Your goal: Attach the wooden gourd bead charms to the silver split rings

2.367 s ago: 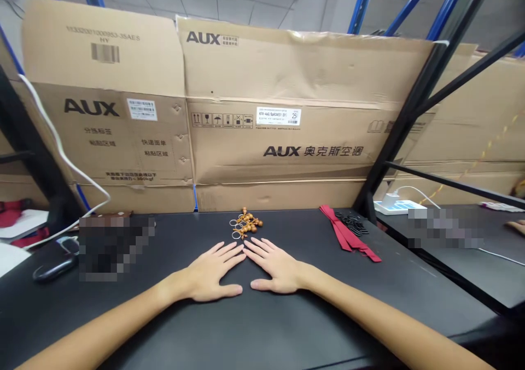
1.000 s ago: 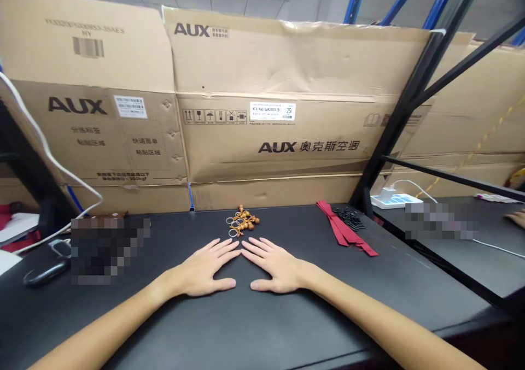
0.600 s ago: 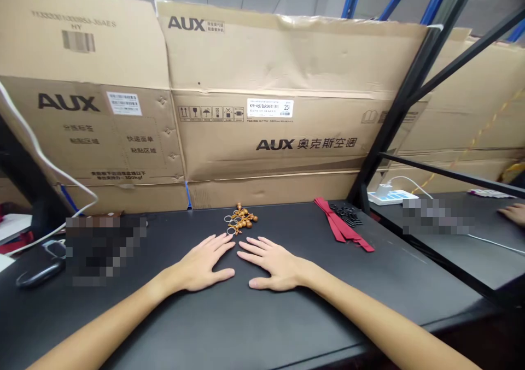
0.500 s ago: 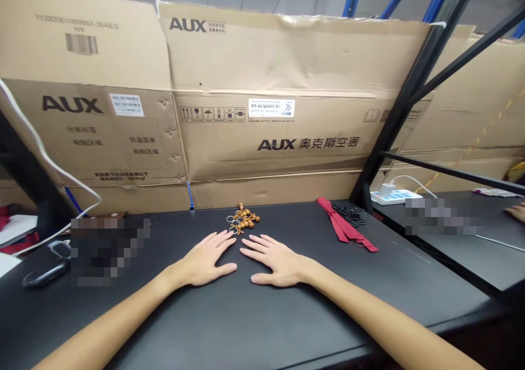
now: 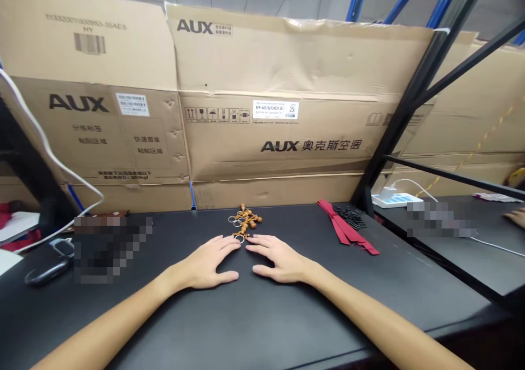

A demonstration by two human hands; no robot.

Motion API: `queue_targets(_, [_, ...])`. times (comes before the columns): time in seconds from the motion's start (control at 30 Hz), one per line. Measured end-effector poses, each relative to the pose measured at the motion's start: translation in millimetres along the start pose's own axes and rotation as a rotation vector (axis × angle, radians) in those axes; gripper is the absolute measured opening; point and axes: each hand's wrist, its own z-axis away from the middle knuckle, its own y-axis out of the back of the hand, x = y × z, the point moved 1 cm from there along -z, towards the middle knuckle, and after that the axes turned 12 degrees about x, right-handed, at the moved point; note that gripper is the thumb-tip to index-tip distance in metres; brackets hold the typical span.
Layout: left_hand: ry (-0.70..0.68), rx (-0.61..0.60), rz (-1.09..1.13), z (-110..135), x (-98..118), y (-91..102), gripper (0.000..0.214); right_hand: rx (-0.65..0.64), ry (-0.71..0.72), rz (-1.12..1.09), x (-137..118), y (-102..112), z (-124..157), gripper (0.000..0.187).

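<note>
My left hand [image 5: 210, 262] rests low over the black tabletop, fingers stretched forward and thumb apart. Opposite it, my right hand [image 5: 282, 259] mirrors that pose with fingers spread. Between and just past the fingertips lies a small pile of key rings with brown gourd-shaped beads [image 5: 248, 216]. The nearest key ring [image 5: 239, 239] sits at the fingertips of both hands; whether they touch it I cannot tell. Neither hand grips anything.
Red ribbon strips [image 5: 342, 228] and a heap of black clasp-like pieces [image 5: 350, 217] lie to the right. A black metal frame [image 5: 404, 107] divides the tables. Glasses [image 5: 62, 247] and a white cable [image 5: 53, 157] are at left. Cardboard [image 5: 311, 58] stands behind. Another person's hand [image 5: 515, 217] shows far right.
The nearest key ring has shifted slightly toward me, away from the rest of the pile. My right fingertips have come closer to it. The camera view has moved a little.
</note>
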Motion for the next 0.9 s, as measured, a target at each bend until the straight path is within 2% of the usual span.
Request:
queue_targets(0.1, [-0.045, 0.010, 0.074, 3.5, 12.2, 1.8, 0.065, 0.155, 0.019, 0.019, 3.3, -1.0, -1.7, 0.042])
queue_targets(0.2, [-0.085, 0.015, 0.173, 3.5, 26.3, 3.4, 0.057, 0.259, 0.032, 0.032, 5.2, -1.8, -3.0, 0.040])
queue_targets(0.3, [-0.121, 0.020, 0.259, 1.5, 35.6, 4.6, 0.046, 0.202, 0.085, 0.031, 2.6, -3.7, -2.7, 0.043])
queue_targets(0.4, [-0.140, 0.065, 0.283, 0.8, 37.1, 4.2, 0.033, 0.123, 0.119, 0.018, -2.3, -6.1, -1.5, 0.034])
queue_targets(0.57, [-0.114, 0.173, 0.179, 2.0, 32.3, -0.8, 0.023, 0.164, 0.069, 0.010, -5.9, -8.0, -1.3, 0.018])
queue_targets(0.8, [-0.037, 0.256, 0.077, 1.3, 25.6, -7.5, 0.007, 0.179, 0.072, -0.020, -6.1, -8.7, -2.0, 0.023])
queue_targets(0.9, [-0.023, 0.279, 0.073, 1.0, 24.8, -7.5, 0.004, 0.191, 0.052, -0.015, -3.3, -9.7, -1.9, 0.018])
